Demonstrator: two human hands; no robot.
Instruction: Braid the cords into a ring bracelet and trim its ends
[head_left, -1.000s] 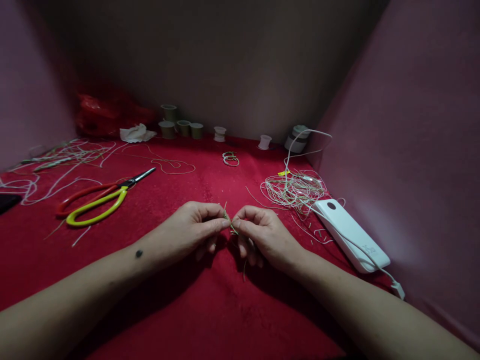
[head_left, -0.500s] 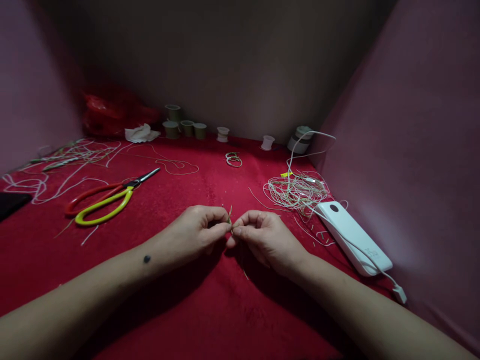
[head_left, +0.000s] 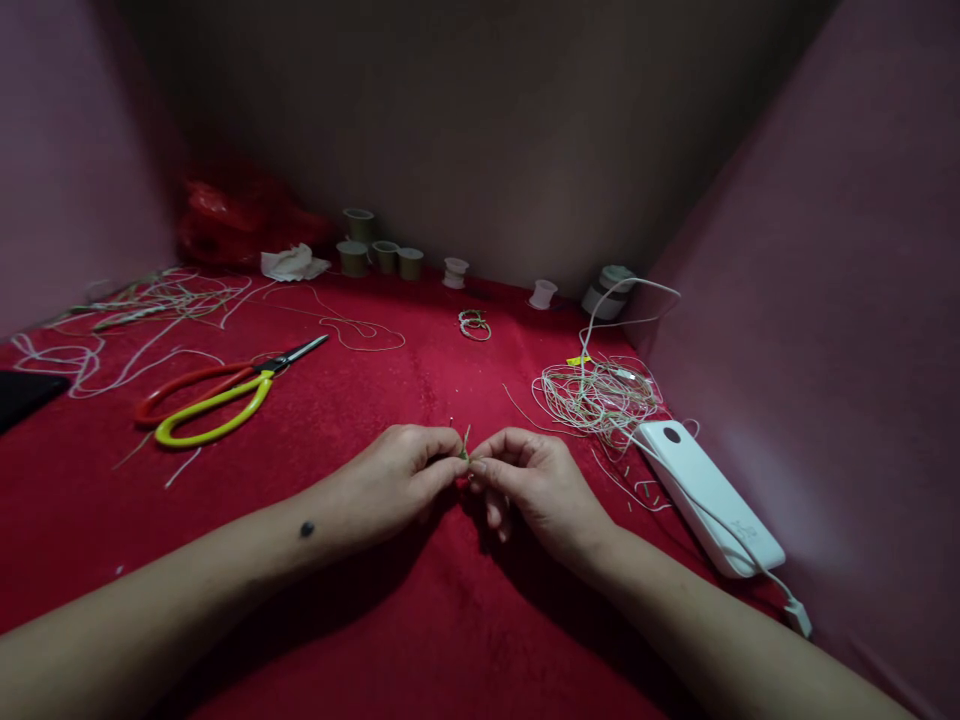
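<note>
Thumb and forefinger of my left hand (head_left: 401, 478) pinch a small greenish cord (head_left: 466, 443), whose thin end sticks up between the fingertips. From the right, my right hand (head_left: 536, 485) pinches at the same cord, its fingertips almost touching the left ones. The other fingers of my right hand are curled below. Most of the cord is hidden by the fingers. Beyond the hands a small ring of knotted cord (head_left: 475, 325) lies on the red cloth (head_left: 420, 385).
Scissors (head_left: 217, 400) with red and yellow handles lie left, near tangled cords (head_left: 150, 310) and a dark object (head_left: 28, 395). Right are a cord heap (head_left: 596, 395) and a white power bank (head_left: 709, 495) with cable. Spools (head_left: 352, 258), white tissue (head_left: 294, 263) and a red bag (head_left: 240, 222) stand behind.
The view has shifted slightly. The lower fingers of my right hand have moved away from my left hand and spread a little. Both pinches remain on the cord.
</note>
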